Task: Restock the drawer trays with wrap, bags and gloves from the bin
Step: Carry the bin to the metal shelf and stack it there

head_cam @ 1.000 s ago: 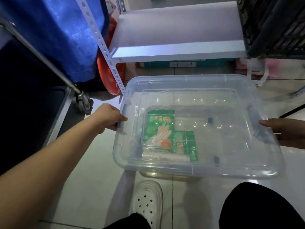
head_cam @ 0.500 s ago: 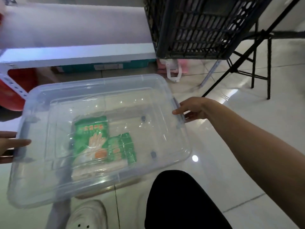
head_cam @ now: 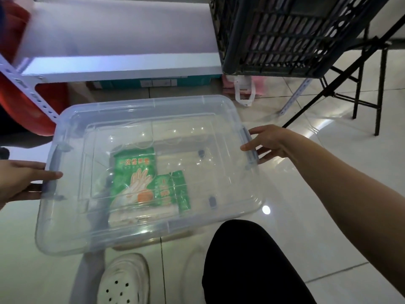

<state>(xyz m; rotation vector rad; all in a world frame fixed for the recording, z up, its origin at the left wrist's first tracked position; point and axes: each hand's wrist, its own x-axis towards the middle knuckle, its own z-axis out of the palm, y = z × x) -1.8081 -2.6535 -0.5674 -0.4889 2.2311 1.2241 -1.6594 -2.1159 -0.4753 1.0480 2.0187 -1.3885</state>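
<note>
Fingers of the left hand (head_cam: 20, 181) and right hand (head_cam: 270, 142) grasp the end latches of the lidded clear plastic bin (head_cam: 65, 227) on the pale tiled floor (head_cam: 328, 216). Green glove packets (head_cam: 133, 172) lie inside, blurred through the lid. A white metal shelf (head_cam: 122, 69), black slotted crate (head_cam: 285, 34) and white clog (head_cam: 125, 279) crowd around. Other contents are unclear.
</note>
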